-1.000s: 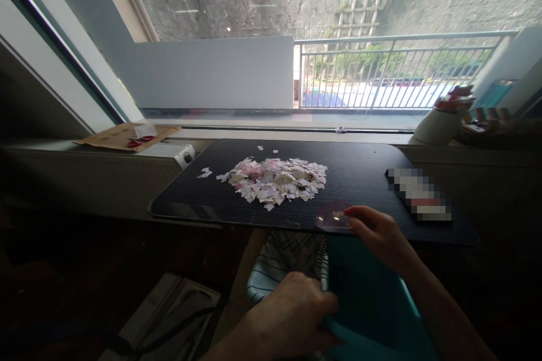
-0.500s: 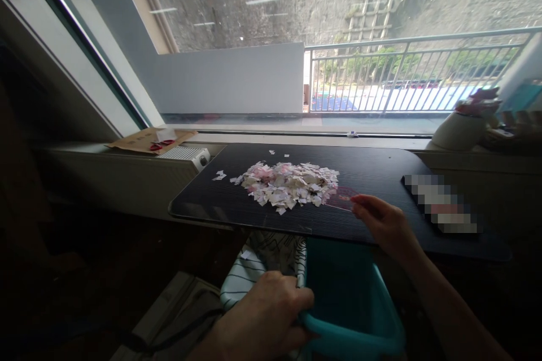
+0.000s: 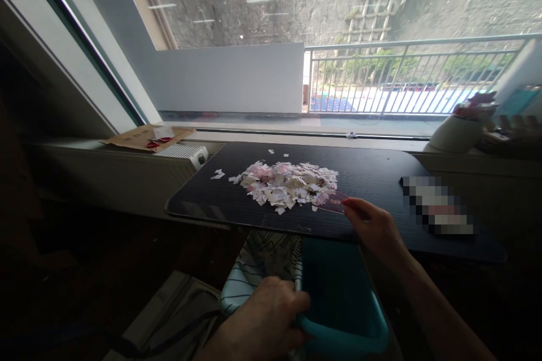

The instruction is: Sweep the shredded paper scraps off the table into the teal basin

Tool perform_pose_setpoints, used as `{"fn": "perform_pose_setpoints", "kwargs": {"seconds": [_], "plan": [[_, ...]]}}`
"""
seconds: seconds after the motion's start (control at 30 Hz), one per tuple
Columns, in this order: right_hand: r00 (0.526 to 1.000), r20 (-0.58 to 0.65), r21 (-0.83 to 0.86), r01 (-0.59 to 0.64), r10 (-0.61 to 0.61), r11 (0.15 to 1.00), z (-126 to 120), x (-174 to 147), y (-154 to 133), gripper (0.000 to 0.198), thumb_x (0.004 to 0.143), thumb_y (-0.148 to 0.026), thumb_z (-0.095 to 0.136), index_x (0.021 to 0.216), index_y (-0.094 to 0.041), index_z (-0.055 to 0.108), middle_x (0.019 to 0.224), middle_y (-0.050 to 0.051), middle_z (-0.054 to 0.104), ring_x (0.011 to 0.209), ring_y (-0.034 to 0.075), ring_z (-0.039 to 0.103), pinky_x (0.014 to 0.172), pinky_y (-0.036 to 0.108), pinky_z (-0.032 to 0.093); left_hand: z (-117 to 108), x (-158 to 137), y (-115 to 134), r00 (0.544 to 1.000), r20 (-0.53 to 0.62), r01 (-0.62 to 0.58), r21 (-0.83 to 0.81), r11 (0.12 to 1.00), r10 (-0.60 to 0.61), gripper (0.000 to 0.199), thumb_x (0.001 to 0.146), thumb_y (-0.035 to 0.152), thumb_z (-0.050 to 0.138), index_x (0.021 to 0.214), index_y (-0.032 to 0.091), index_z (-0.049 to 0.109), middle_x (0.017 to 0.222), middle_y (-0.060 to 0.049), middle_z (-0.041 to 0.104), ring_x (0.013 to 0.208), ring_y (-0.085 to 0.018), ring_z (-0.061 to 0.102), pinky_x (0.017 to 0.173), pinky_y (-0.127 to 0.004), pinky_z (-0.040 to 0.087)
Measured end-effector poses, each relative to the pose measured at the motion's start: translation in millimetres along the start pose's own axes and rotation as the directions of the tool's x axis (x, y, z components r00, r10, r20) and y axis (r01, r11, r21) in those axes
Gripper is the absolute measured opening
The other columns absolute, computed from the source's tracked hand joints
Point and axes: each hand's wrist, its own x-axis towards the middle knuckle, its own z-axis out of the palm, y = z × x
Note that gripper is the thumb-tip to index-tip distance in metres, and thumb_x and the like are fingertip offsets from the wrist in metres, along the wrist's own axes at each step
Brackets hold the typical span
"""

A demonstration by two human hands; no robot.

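My right hand [image 3: 375,225] pinches the right end of a thin see-through pink plastic piece [image 3: 331,201]. The piece has a straight lower edge, and its far end meets the right side of a heap of small cut paper scraps [image 3: 290,183] on the dark table [image 3: 203,194]. Below the table's near edge, my left hand [image 3: 271,304] is closed over the adjoining rims of a teal bin [image 3: 375,318] and a striped bin or liner [image 3: 235,287] beside it. Its fingertips are partly hidden.
A few loose scraps [image 3: 218,174] lie left of the heap. A blurred-out dark flat object [image 3: 438,206] rests at the table's right. Red-handled scissors [image 3: 157,142] lie on a brown envelope [image 3: 122,140] by the window. A white rounded object [image 3: 455,130] stands on the right sill.
My right hand has moved slightly left with the pink plastic piece, bringing it against the heap's lower right edge. The left hand keeps its hold, and the teal bin has shifted a little left.
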Motion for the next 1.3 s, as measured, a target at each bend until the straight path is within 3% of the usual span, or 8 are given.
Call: {"fn": "perform_pose_setpoints", "kwargs": {"seconds": [0.23,0.47,0.8,1.03,1.2,1.3], "plan": [[0.998,0.065,0.028,-0.023,0.021,0.999,3.6,-1.0,-4.1,0.028,0.082,-0.036,0.054,0.099,-0.019,0.069,0.095,0.006,0.072,0.083,0.021,0.066,0.074,0.032,0.052,-2.8,0.4,1.7,1.0,0.008,-0.007,-0.022,1.0,0.007,0.024,0.068,0.032,0.076,0.075,0.021,0.055,0.073,0.003,0.061,0.067,-0.018,0.06,0.055,-0.024,0.036],[0.999,0.03,-0.027,-0.017,0.018,0.999,1.5,-4.4,-10.5,0.028,0.082,-0.036,0.053,0.098,-0.019,0.069,0.092,0.006,0.073,0.08,0.021,0.067,0.072,0.033,0.052,-6.8,0.4,2.4,1.0,0.023,0.016,0.008,1.0,-0.016,0.023,0.07,0.036,0.074,0.076,0.022,0.057,0.075,0.002,0.062,0.068,-0.019,0.061,0.056,-0.024,0.038],[0.996,0.085,0.041,0.027,-0.03,0.999,11.9,-13.0,-11.1,0.026,0.083,-0.034,0.054,0.098,-0.019,0.069,0.096,0.007,0.072,0.085,0.022,0.066,0.076,0.033,0.052,-6.0,21.4,17.0,0.989,-0.014,-0.147,0.043,0.988,0.148,0.031,0.072,0.051,0.071,0.077,0.023,0.061,0.068,0.002,0.062,0.062,-0.019,0.06,0.05,-0.024,0.033],[0.978,0.204,0.07,0.029,-0.043,0.997,14.4,-16.5,-17.4,0.023,0.083,-0.033,0.053,0.094,-0.02,0.069,0.091,0.004,0.073,0.082,0.02,0.067,0.073,0.031,0.053,-11.0,22.2,15.6,0.988,0.006,-0.154,0.055,0.987,0.154,0.029,0.075,0.05,0.069,0.079,0.022,0.062,0.068,0.001,0.064,0.059,-0.018,0.061,0.047,-0.024,0.031],[0.989,0.138,0.021,0.042,-0.045,0.999,9.2,-20.3,-20.1,0.023,0.082,-0.033,0.054,0.093,-0.02,0.069,0.091,0.004,0.072,0.08,0.02,0.066,0.073,0.03,0.051,-10.5,23.1,15.3,0.987,0.004,-0.158,0.057,0.986,0.158,0.03,0.075,0.05,0.068,0.08,0.022,0.062,0.07,0.0,0.066,0.061,-0.019,0.062,0.048,-0.025,0.032],[0.977,0.203,0.022,0.062,-0.065,0.998,9.0,-19.5,-23.5,0.021,0.083,-0.032,0.054,0.093,-0.021,0.069,0.088,0.003,0.072,0.078,0.019,0.066,0.07,0.028,0.051,-10.6,22.7,14.1,0.987,-0.007,-0.16,0.058,0.985,0.161,0.031,0.075,0.052,0.068,0.079,0.022,0.062,0.07,0.0,0.066,0.061,-0.02,0.063,0.049,-0.025,0.033]]}}
